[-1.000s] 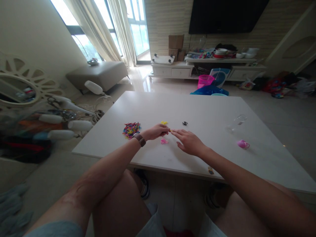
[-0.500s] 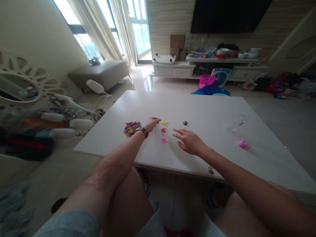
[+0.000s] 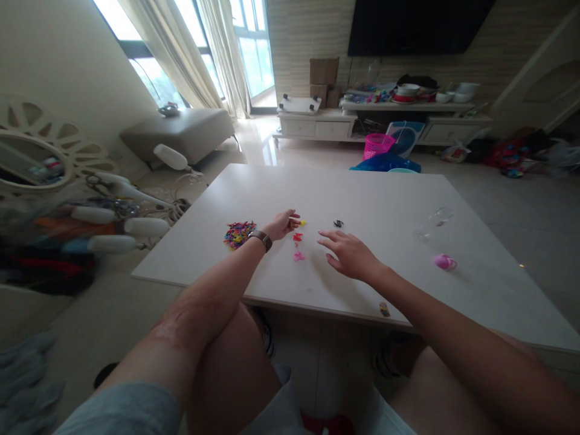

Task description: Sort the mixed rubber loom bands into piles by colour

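Note:
My left hand (image 3: 281,226), with a watch (image 3: 261,240) on its wrist, reaches over the table. Its fingers are apart beside a little yellow pile (image 3: 303,223), which they partly hide. Just behind that wrist lies a heap of small multicoloured pieces (image 3: 238,234), too small to name. A red-orange group (image 3: 297,237) and a pink group (image 3: 298,257) of similar pieces sit nearer to me. To their right, my right hand (image 3: 348,254) hovers with spread fingers and nothing in it. Beyond it is a small black group (image 3: 338,223).
The white table (image 3: 380,193) carries a pink object with a loop (image 3: 445,261), a clear plastic container (image 3: 435,225) and a minion-like figure (image 3: 384,309) at the near edge. A pink basket (image 3: 377,147) stands past the far edge. White lamp-like arms (image 3: 147,227) stick out at left.
My left hand has turned and its fingers have opened out by the yellow pile, covering more of it. The right hand stays nearly still. The whole view has shifted slightly.

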The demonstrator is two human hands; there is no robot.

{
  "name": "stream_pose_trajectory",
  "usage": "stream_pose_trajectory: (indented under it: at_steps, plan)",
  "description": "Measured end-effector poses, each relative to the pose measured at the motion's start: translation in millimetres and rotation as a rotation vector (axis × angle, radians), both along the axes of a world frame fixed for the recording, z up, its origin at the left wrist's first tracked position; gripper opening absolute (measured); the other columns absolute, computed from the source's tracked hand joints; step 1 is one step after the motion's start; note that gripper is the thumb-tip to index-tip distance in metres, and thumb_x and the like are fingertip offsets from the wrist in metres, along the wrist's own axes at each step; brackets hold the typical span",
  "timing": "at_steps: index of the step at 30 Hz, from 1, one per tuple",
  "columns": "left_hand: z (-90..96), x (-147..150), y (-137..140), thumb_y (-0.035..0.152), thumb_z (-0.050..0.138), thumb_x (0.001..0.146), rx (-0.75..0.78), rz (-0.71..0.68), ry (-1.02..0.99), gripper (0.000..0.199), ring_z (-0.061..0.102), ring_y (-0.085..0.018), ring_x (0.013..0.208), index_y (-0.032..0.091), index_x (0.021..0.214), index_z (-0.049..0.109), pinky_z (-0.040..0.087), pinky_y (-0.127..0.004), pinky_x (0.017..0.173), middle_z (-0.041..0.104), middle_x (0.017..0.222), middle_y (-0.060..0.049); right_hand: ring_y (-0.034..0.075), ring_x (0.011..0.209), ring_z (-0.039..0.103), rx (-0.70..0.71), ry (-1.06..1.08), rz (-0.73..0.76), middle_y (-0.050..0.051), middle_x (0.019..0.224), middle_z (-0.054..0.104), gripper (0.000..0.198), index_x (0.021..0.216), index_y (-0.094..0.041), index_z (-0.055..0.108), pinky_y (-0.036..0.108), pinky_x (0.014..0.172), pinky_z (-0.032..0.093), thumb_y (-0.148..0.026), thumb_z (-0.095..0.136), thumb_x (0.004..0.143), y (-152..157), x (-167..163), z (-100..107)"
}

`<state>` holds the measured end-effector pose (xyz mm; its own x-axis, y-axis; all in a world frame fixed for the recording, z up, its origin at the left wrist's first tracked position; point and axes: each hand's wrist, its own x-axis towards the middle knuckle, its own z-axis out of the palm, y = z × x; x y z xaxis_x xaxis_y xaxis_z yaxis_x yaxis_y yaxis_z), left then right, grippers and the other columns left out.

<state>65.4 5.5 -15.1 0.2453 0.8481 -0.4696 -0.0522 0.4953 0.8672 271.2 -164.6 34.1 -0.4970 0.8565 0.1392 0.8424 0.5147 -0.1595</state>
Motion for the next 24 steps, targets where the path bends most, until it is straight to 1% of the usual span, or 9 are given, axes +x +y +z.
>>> stream_pose_trajectory:
  at_steps: [2,4,7,10,13,18,24]
  plan:
    - [6.2,2,-12,0.036,0.056,0.097,-0.069,-0.091,-0.112,0.028,0.064,-0.014,0.061,0.012,0.085,0.064,0.05,-0.023,0.061,0.069,0.072,-0.011,0.029,0.136,0.048,0.001,-0.001,-0.002,0.011,0.151,0.052,0.046,0.136,-0.02,0.06,0.048,0.107,0.044,-0.017,0.055,0.09,1,1,-1]
    - [11.8,4,-24,0.037,0.054,0.098,-0.115,-0.172,-0.181,0.03,0.069,-0.017,0.07,0.011,0.089,0.065,0.055,-0.026,0.069,0.072,0.076,-0.014,0.03,0.136,0.047,0.002,-0.006,-0.001,0.011,0.151,0.052,0.047,0.137,-0.02,0.059,0.048,0.106,0.045,-0.018,0.055,0.09,1,1,-1]
    - [16.9,5,-39,0.037,0.053,0.1,-0.161,-0.266,-0.24,0.031,0.072,-0.021,0.081,0.01,0.093,0.066,0.057,-0.031,0.077,0.074,0.082,-0.017,0.03,0.134,0.049,0.004,-0.017,0.007,0.012,0.149,0.054,0.049,0.139,-0.02,0.057,0.048,0.105,0.045,-0.018,0.054,0.09,1,0,-2]
    - [17.2,6,-47,0.036,0.052,0.1,-0.176,-0.328,-0.286,0.032,0.073,-0.022,0.087,0.009,0.092,0.067,0.058,-0.032,0.082,0.075,0.086,-0.017,0.03,0.132,0.05,-0.005,-0.019,0.024,0.012,0.147,0.055,0.052,0.143,-0.02,0.054,0.048,0.105,0.046,-0.018,0.054,0.091,1,-2,-3]
    - [16.0,9,-51,0.033,0.051,0.101,-0.181,-0.378,-0.316,0.032,0.072,-0.02,0.084,0.008,0.09,0.068,0.058,-0.03,0.083,0.074,0.085,-0.016,0.03,0.134,0.049,-0.018,-0.009,0.028,0.011,0.15,0.053,0.055,0.145,-0.021,0.051,0.049,0.106,0.045,-0.017,0.054,0.09,1,-3,-4]
    - [17.7,16,-58,0.03,0.05,0.102,-0.2,-0.469,-0.338,0.032,0.07,-0.015,0.076,0.008,0.089,0.068,0.057,-0.026,0.08,0.072,0.082,-0.013,0.029,0.137,0.046,-0.029,0.009,0.054,0.009,0.157,0.045,0.061,0.15,-0.025,0.047,0.05,0.108,0.044,-0.015,0.054,0.09,2,-3,-8]
    - [21.1,18,-63,0.027,0.056,0.099,-0.223,-0.495,-0.328,0.024,0.067,-0.013,0.073,0.008,0.09,0.068,0.057,-0.025,0.076,0.071,0.082,-0.011,0.029,0.138,0.044,-0.05,0.026,0.105,0.008,0.154,0.049,0.06,0.15,-0.024,0.047,0.049,0.112,0.042,-0.017,0.056,0.091,3,-2,-11]
